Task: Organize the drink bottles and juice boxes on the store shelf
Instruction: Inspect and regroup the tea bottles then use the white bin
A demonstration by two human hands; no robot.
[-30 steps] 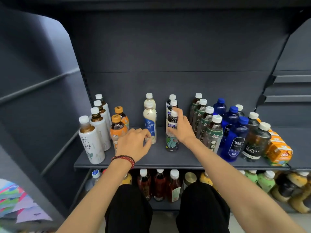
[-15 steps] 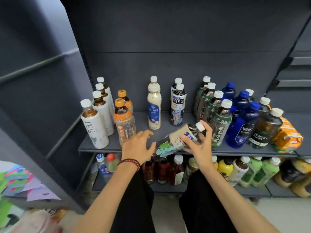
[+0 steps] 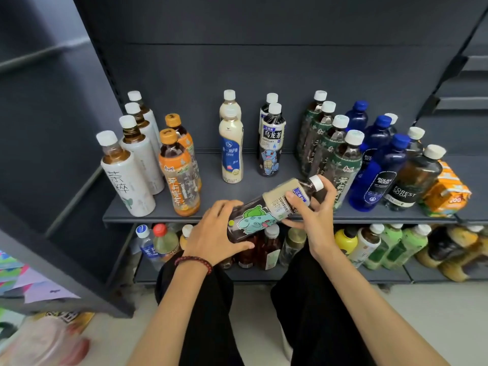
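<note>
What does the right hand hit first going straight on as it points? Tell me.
Probably the front green-label tea bottle, close beyond the right hand gripping the tilted Suntory bottle; depth is unclear.

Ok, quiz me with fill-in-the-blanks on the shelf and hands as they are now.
1. The left hand and right hand hold a tea bottle with a ____ cap.
2. The bead bracelet is on the ____ wrist.
3. The white-label bottles at the left end of the shelf number ____.
4. The orange juice boxes sit at its far ____ end.
Missing: white; left; four; right.
</note>
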